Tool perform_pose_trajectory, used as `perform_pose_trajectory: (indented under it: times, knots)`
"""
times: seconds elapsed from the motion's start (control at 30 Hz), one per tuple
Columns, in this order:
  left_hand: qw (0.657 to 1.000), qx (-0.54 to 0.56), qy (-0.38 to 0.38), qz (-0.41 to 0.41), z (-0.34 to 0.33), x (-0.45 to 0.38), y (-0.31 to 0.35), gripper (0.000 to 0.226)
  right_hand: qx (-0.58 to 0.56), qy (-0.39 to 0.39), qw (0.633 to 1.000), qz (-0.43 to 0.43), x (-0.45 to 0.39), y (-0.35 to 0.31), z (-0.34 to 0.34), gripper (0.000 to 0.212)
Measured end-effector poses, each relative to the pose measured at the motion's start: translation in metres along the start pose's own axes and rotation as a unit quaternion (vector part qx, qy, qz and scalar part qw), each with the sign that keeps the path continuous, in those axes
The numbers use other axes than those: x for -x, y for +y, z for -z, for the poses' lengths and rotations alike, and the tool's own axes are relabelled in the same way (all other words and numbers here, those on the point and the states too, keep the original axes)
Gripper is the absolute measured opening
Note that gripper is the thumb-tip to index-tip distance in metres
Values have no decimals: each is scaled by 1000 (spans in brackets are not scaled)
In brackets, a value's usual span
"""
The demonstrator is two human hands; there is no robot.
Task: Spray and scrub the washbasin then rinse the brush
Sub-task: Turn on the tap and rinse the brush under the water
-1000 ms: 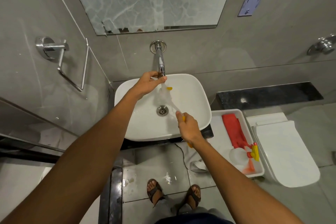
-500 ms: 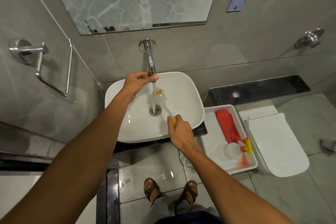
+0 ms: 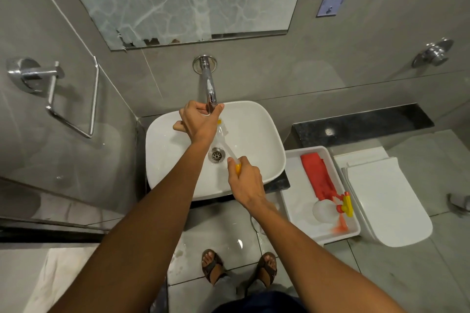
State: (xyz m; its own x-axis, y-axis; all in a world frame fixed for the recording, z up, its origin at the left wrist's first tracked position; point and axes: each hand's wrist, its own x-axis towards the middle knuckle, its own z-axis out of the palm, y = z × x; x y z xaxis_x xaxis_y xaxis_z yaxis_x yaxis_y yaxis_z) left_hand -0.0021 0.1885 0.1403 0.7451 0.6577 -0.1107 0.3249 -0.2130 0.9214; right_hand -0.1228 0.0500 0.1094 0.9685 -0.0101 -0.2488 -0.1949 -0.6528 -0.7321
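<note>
The white washbasin (image 3: 264, 134) sits below a chrome wall tap (image 3: 209, 85). My left hand (image 3: 197, 121) grips the tip of the tap's spout. My right hand (image 3: 245, 181) holds the yellow end of a brush (image 3: 226, 140) with a clear stem. The brush head reaches up under the spout, partly hidden behind my left hand. The drain (image 3: 216, 155) lies just left of the brush stem. A spray bottle (image 3: 328, 208) with a yellow and red trigger lies in the white tray (image 3: 292, 185) to the right.
A red cloth (image 3: 318, 175) lies in the tray beside the bottle. A white toilet lid (image 3: 381, 198) is at the right, a black ledge (image 3: 363, 122) behind it. A chrome towel holder (image 3: 53, 91) hangs on the left wall. My sandalled feet (image 3: 239, 269) stand on wet tiles.
The view has shifted slightly, moving the basin right in the frame. My left hand has closed further over the spout tip; the brush stays under the tap in my right hand.
</note>
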Motion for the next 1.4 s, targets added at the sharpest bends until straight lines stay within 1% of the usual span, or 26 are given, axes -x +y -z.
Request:
perform_pose_trajectory:
  times: [0.13, 0.2, 0.27, 0.33, 0.37, 0.43, 0.5, 0.57, 0.63, 0.67, 0.7, 0.73, 0.83, 0.9, 0.97, 1.07, 1.13, 1.2, 1.27, 1.4]
  knots:
    - [998, -40, -13, -53, 5, -2, -4, 43, -7, 3, 1000, -7, 0, 4, 4, 48]
    - [997, -40, -12, -58, 6, -1, -7, 49, -6, 5, 1000, -6, -2, 8, 7, 48]
    - [1000, -21, 5, -6, 3, 8, -11, 64, -20, 11, 1000, -7, -4, 15, 12, 47]
    - [997, -24, 3, 76, -6, 24, -19, 77, -39, 26, 999, -9, -5, 26, 22, 48]
    - [994, -45, -10, 100, -13, 33, -24, 79, -39, 40, 998, -7, -7, 34, 29, 49]
    - [989, -98, -49, 102, -28, 53, -37, 77, -32, 64, 997, -4, -12, 52, 45, 50]
    - [990, -103, -83, 53, -47, 72, -44, 68, -33, 88, 996, -1, -17, 75, 62, 48]
    - [991, -77, -101, -40, -64, 88, -45, 55, -35, 121, 992, 0, -22, 101, 79, 42]
    - [979, -77, -123, -143, -85, 101, -43, 42, -37, 156, 987, -13, -27, 131, 93, 37]
    - [968, -92, -144, -182, -96, 106, -42, 42, -34, 171, 984, -26, -30, 147, 98, 36]
    - [956, -115, -172, -209, -108, 111, -41, 47, -31, 181, 982, -42, -33, 164, 102, 35]
    - [942, -145, -204, -225, -117, 116, -41, 58, -30, 184, 981, -60, -34, 179, 103, 35]
    - [900, -226, -267, -261, -152, 128, -48, 87, -23, 160, 980, -113, -43, 227, 96, 34]
    - [877, -266, -286, -282, -168, 134, -59, 99, -11, 128, 981, -144, -48, 257, 83, 33]
    - [865, -292, -293, -284, -181, 140, -73, 104, 1, 90, 981, -174, -53, 285, 66, 34]
    - [862, -303, -273, -302, -192, 145, -89, 103, 12, 40, 978, -206, -65, 315, 44, 35]
    - [864, -305, -258, -308, -198, 143, -96, 100, 13, 21, 977, -211, -75, 332, 30, 33]
    - [864, -309, -252, -307, -201, 140, -100, 98, 9, 5, 975, -223, -85, 344, 20, 36]
    - [863, -314, -252, -305, -202, 140, -102, 96, 6, 0, 970, -243, -93, 351, 13, 40]
    - [858, -322, -258, -306, -204, 139, -104, 95, 26, 14, 962, -271, -106, 355, 2, 42]
